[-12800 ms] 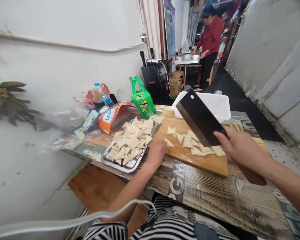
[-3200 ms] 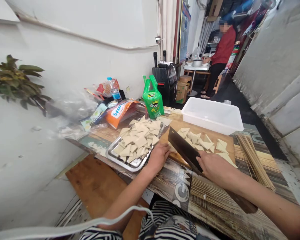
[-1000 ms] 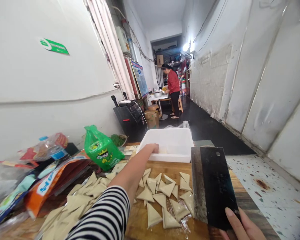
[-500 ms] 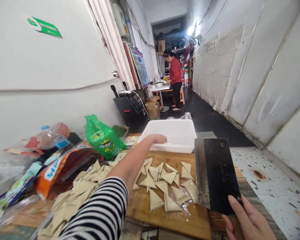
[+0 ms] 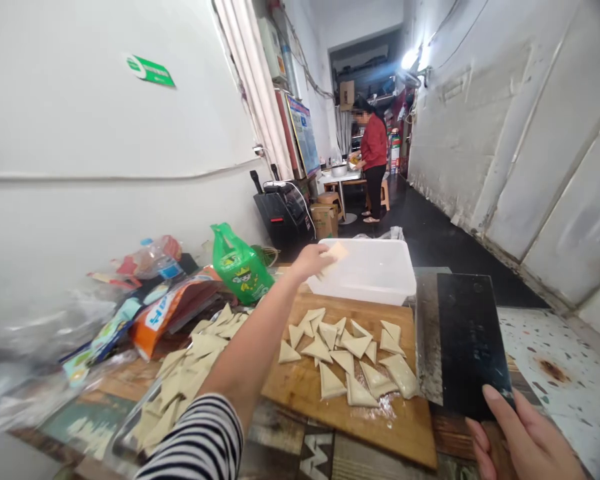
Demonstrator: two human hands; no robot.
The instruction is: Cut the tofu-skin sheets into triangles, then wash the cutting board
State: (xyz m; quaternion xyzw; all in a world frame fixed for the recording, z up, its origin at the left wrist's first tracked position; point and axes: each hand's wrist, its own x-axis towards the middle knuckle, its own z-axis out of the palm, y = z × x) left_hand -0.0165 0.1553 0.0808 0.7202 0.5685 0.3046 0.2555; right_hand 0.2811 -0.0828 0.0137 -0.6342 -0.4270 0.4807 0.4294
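My left hand (image 5: 313, 261) is at the near left rim of the white plastic tub (image 5: 365, 290), pinching a pale flat piece (image 5: 338, 252) that looks like dough or tofu. Some of that piece is blurred. In my right hand (image 5: 527, 427) is the handle of a wide, dark cleaver (image 5: 470, 340), its blade upright beside the right edge of the wooden cutting board (image 5: 380, 427). Several pale triangles (image 5: 357, 343) lie scattered on the board, with a wet, whitish smear near the front ones. More triangles (image 5: 190, 373) fill a metal tray at the left, partly behind my left forearm.
A green plastic bag (image 5: 243, 270), an orange packet (image 5: 163, 313) and a bottle (image 5: 165, 260) stand left of the board. Farther back are a black speaker-like box (image 5: 285, 213) and a person in red (image 5: 375, 147) at a white table (image 5: 347, 177).
My left hand has come up from inside the tub to its left rim, and a pale piece now shows in its fingers. The cleaver stays in my right hand; the view has turned left.
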